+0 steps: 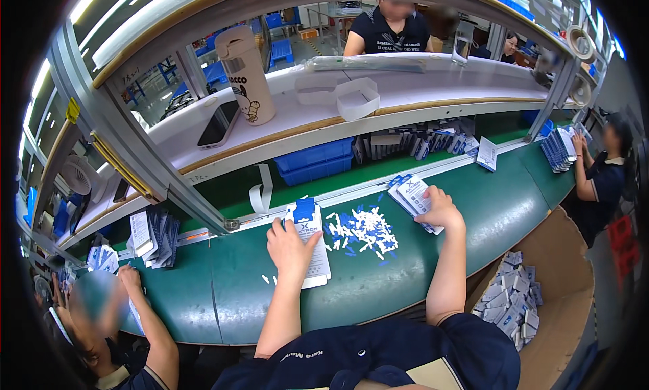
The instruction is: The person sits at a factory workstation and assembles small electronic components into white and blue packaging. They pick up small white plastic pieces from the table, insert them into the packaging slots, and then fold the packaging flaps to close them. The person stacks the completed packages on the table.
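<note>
White package [319, 268] beneath your left hand [289, 246], overlapping packs [407, 190] at your right hand [438, 209]

Your package lies on the green tabletop [385, 292] in front of you, its long side running away from you, just left of a loose heap of small pieces [372, 231]. Your left hand is spread wide across it, thumb reaching toward its right side. Your right hand is bent over the nearer end of the packs, which lie slightly fanned on the far side of the heap; whether its fingers pinch them or only rest on them, you cannot tell from this view.

Judging by its thin, flat shape, the package should be light and fairly stiff, easy to crease at the corners. Take it by its two long edges, fingers on one and thumb on the other, rather than pressing on the middle. Its face looks smooth, so the packs may slide over one another; square their edges before lifting.

Packs and package are crisp rectangles, white with blue print. Blue pieces [304, 208] sit at the package's far end. The heap mixes short, slim white and blue bits, probably plastic, their exact form too small to make out. The tabletop has a dull sheen and a dark seam.
</note>
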{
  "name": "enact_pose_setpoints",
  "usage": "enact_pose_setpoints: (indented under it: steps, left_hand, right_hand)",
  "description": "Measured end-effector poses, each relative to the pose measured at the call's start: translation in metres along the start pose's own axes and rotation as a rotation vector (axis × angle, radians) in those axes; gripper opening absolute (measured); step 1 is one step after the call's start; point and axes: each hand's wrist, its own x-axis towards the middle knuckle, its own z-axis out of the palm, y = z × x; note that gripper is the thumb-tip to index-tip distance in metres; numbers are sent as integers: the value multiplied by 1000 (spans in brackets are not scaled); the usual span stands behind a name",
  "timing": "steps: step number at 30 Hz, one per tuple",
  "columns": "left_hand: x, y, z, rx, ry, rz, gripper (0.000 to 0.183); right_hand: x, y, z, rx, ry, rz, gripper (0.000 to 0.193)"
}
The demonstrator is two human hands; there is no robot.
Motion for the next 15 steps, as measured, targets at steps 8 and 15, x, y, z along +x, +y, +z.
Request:
enact_pose_setpoints:
  steps: [8,15]
  left_hand:
    - [4,-4,-8,-36,-170,-123,85]
    - [5,-9,-3,-141,-16,-66,82]
  right_hand:
    - [-6,-21,7,-90,25,36,60]
    - [0,-22,16,-63,182,-159,53]
